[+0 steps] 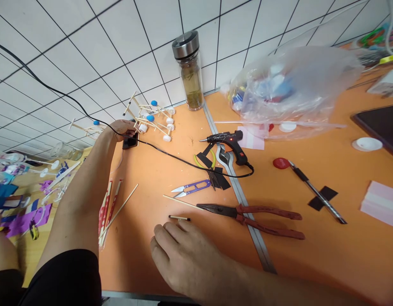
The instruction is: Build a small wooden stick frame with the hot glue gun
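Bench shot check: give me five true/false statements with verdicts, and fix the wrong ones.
1. The left hand is at the stick models. True.
2. The bottle lies on its side. False: it stands upright.
3. The pen lies across a black strip. True.
4. The right hand grips the pliers. False: it is apart from them, nearest a short stick.
5. The glue gun lies on the orange table. True.

A glue gun [232, 139] and pliers [238, 211] suggest a craft workshop.
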The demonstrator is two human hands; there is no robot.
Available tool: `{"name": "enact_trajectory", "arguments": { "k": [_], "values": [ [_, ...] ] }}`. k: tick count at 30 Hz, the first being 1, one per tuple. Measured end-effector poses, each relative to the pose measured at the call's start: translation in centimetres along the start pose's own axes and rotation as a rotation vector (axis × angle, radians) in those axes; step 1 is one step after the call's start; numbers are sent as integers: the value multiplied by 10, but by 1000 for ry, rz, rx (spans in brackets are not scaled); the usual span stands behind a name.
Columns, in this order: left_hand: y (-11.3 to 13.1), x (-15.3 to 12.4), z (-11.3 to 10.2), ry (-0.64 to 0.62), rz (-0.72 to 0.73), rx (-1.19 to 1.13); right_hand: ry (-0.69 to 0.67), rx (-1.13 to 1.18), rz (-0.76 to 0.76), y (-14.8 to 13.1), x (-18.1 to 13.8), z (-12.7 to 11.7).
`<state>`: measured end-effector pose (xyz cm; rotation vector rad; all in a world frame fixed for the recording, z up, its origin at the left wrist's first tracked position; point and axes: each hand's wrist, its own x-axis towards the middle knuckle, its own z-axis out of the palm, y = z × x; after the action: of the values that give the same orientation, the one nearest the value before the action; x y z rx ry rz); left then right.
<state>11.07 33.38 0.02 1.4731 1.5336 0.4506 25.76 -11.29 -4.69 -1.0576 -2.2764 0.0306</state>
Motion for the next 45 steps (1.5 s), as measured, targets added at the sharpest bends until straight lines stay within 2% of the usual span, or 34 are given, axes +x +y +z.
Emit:
{"name": "enact_trajectory", "arguments": {
  "k": [18,27,34,37,40,44,45],
  "values": [
    [-5,8,-5,-3,-8,25,4,5,6,0,0,1],
    [-4,2,-5,-25,10,-56,8,2,2,1,0,2],
    [-9,2,-9,38,1,-136,-21,15,-3,0,0,4],
    [-14,-11,-18,71,-2,-180,-23,3,-11,1,0,3],
    [-23,-38,-34,123,-25,-237,-29,-10,-15,3,0,0],
    [-45,-103,-55,207,5,-322,-73,-26,-35,14,-2,-6],
    [-51,-123,-56,188,34,-349,-75,-25,-36,19,-2,-6]
  ]
}}
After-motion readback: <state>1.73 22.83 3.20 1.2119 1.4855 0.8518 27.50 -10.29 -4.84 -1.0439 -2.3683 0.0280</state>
